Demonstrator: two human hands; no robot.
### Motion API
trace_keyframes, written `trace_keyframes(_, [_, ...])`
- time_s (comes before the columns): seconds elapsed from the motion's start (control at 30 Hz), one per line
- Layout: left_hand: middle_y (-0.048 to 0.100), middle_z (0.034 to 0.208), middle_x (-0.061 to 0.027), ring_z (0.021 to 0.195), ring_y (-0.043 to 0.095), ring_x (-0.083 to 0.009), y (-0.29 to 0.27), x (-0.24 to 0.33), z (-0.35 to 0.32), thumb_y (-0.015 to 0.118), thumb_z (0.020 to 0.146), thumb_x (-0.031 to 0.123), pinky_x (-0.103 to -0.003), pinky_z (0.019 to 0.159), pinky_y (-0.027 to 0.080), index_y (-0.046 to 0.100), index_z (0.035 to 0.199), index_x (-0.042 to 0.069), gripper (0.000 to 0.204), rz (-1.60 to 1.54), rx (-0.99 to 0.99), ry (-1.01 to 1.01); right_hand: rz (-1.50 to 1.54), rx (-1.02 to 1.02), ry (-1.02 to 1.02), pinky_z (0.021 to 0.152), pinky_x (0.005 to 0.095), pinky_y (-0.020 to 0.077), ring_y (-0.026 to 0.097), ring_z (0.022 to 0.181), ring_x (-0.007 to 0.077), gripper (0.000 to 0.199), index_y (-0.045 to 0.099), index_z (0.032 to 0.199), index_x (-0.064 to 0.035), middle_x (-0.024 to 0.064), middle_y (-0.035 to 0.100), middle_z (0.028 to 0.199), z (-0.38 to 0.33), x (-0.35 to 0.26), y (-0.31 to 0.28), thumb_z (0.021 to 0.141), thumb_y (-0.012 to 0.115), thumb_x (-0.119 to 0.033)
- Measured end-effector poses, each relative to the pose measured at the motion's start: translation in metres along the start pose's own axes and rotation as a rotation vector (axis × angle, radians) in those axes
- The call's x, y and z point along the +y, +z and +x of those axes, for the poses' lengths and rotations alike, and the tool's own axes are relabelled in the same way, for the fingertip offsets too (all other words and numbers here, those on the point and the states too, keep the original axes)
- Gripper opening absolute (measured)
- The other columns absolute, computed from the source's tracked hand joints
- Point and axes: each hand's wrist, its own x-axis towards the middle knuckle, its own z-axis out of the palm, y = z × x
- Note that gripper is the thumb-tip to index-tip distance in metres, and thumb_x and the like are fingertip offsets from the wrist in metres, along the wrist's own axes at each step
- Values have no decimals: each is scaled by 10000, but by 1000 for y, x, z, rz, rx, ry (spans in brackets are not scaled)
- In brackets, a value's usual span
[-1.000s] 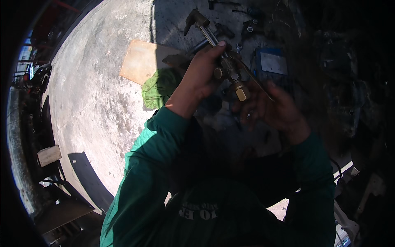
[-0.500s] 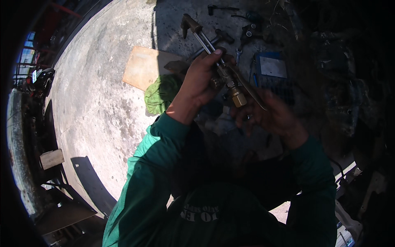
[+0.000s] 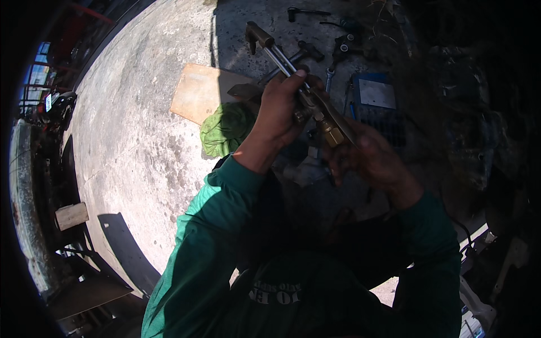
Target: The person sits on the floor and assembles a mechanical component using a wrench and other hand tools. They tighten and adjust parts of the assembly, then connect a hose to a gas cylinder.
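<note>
The torch (image 3: 313,103) is in both hands' reach above the floor (image 3: 135,112), slanting, with its head (image 3: 259,35) toward the upper left and its brass nut (image 3: 333,136) near the right hand (image 3: 376,159). Should the left hand (image 3: 280,107), which seems to bear most of the weight, loosen, the torch could twist or drop, perhaps onto the hammer (image 3: 307,50) lying beyond it. Deep shade is another likely cause of trouble: a finger might be pinched under the lever (image 3: 340,120) unseen. The left hand is closed around the torch's middle, thumb along the tubes (image 3: 279,58). The right is half open, fingers curled near the nut and lever end; whether it touches either cannot be told.
</note>
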Motion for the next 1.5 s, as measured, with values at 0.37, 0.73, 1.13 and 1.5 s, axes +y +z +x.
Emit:
trace_keyframes(0.37, [671,937,-105,901,661,-242,-9,2,4,570,1005,261,-400,844,550,626,1048,16,255,-174,-84,-107,167,-39,-26,704,368,611,705,906,224,669,403,1450,11,182,646,1145,1,-4,0,1001,570,-457])
trace_keyframes(0.73, [618,938,-92,869,605,-244,-13,-2,4,554,975,272,-411,796,530,601,998,60,218,-638,-334,-305,-707,225,-288,773,333,575,717,883,184,673,496,1435,21,172,702,1055,-9,-16,50,850,786,-143])
trace_keyframes(1.13, [640,886,-95,825,638,-246,2,-20,-8,565,967,281,-388,754,555,614,991,91,198,-533,-247,-346,-1205,206,-521,900,454,555,667,1099,399,869,433,1452,35,253,609,1254,-6,-15,44,791,839,-356])
trace_keyframes(1.5, [611,892,-84,831,607,-232,5,-17,-15,566,980,273,-365,742,544,613,991,65,213,-382,-91,-341,-1261,194,-452,872,440,565,682,1060,390,796,458,1417,47,246,624,1220,-11,-17,45,782,833,-252])
